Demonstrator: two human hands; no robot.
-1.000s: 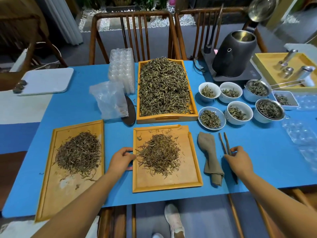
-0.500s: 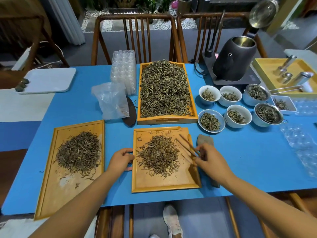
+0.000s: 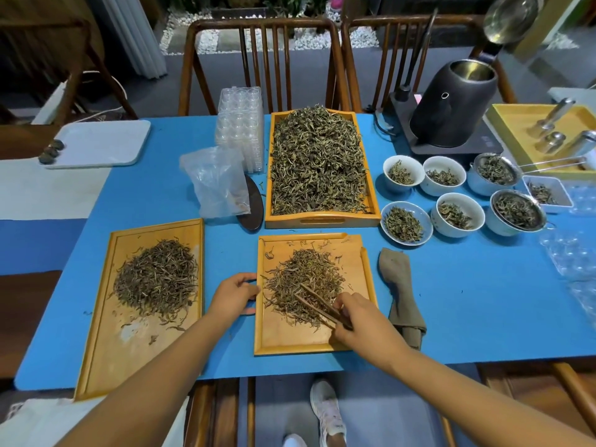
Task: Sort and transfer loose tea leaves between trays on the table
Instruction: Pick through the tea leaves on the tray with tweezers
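Observation:
A middle wooden tray (image 3: 290,340) holds a pile of loose tea leaves (image 3: 303,279). My right hand (image 3: 358,321) grips dark wooden tongs (image 3: 317,303) whose tips lie in the near side of that pile. My left hand (image 3: 233,295) holds the tray's left edge. A longer left wooden tray (image 3: 106,350) carries a second tea pile (image 3: 158,279). Behind, a deep orange tray (image 3: 322,219) is heaped with tea leaves (image 3: 317,162).
A folded brown cloth (image 3: 401,291) lies right of the middle tray. Several white bowls of tea (image 3: 454,214) stand at right, a black kettle (image 3: 451,104) behind them. A plastic bag (image 3: 216,182), clear blister packs (image 3: 240,127) and a white tray (image 3: 100,143) sit at left.
My right hand lifted the tongs from beside the cloth and carried them left over the middle tray, down into the tea pile. The left hand stayed on the tray edge.

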